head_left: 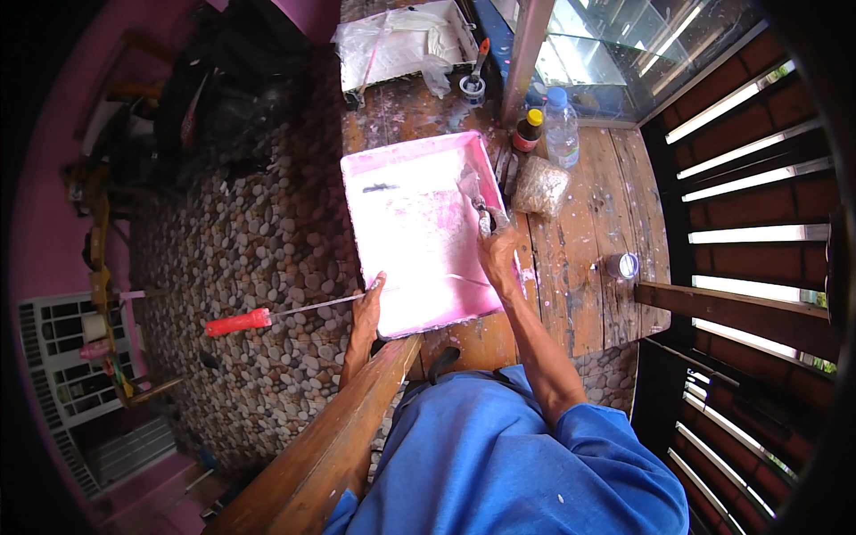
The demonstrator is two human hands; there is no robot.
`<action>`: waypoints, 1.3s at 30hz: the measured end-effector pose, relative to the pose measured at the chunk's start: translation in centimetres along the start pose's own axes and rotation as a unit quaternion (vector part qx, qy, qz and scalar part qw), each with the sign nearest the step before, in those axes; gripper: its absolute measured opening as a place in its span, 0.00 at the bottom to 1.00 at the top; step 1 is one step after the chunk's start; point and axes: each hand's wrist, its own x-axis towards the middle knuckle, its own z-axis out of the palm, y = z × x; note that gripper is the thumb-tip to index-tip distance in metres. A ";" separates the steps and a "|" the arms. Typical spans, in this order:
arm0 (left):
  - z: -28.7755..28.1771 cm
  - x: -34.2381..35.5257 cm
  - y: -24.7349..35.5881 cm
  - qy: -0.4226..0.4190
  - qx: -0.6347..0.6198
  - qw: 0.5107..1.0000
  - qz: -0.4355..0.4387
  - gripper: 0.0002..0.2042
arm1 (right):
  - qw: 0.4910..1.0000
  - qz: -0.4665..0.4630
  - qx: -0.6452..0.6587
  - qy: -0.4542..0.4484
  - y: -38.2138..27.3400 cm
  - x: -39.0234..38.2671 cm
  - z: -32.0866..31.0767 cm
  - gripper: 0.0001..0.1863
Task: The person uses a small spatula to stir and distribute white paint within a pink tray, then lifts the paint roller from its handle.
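A pink paint tray (pixel 415 267), its inside coated with wet-looking pale pink and white paint, lies tilted near the table's edge in front of me. My left hand (pixel 366 309) grips its left rim, thumb over the edge. A paint roller's red handle (pixel 239 322) sticks out to the left, its thin metal rod meeting the rim at that hand; glare hides its other end. My right hand (pixel 497 247) is closed round the handle of a paint-smeared scraper (pixel 470 185), whose blade is against the tray's inside right wall. A dark streak (pixel 382 188) marks the tray's upper part.
Right of the tray stand a dark bottle with a yellow cap (pixel 528 131), a clear plastic bottle (pixel 560 129) and a beige bundle (pixel 541 187). A small tub (pixel 622 265) is farther right. Behind are a white tray (pixel 406 49) and a brush in a cup (pixel 473 87). A wooden beam (pixel 312 446) runs beside me.
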 end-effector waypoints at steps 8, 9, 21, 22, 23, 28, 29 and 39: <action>-0.3 0.3 -0.4 -0.006 0.020 1.000 0.009 0.25 | 0.999 0.010 -0.032 -0.004 -0.6 0.2 -1.0 0.06; -0.3 0.3 -0.5 -0.012 0.017 1.000 0.018 0.25 | 0.999 0.010 -0.032 -0.005 -0.4 0.1 -0.9 0.06; 0.0 -0.2 0.6 -0.003 0.046 0.999 -0.003 0.27 | 0.998 -0.061 0.023 -0.016 -0.8 0.2 -0.3 0.09; -0.2 -0.2 0.4 -0.002 0.047 0.999 -0.004 0.27 | 0.998 -0.041 0.037 -0.006 -1.0 0.3 0.0 0.09; 0.1 -0.4 0.7 -0.007 0.035 0.999 -0.015 0.27 | 0.999 -0.020 0.049 0.007 -1.0 0.5 0.1 0.09; -0.1 -0.1 0.3 -0.014 0.019 1.000 -0.014 0.27 | 0.999 -0.019 0.023 -0.020 -2.0 1.1 0.7 0.09; 0.0 -0.1 0.4 -0.014 0.015 1.000 -0.013 0.27 | 0.999 -0.019 0.023 -0.020 -2.2 1.1 0.7 0.09; -0.3 0.5 -0.5 0.032 0.045 0.998 -0.020 0.28 | 0.995 -0.036 0.091 -0.008 -2.7 0.9 1.8 0.10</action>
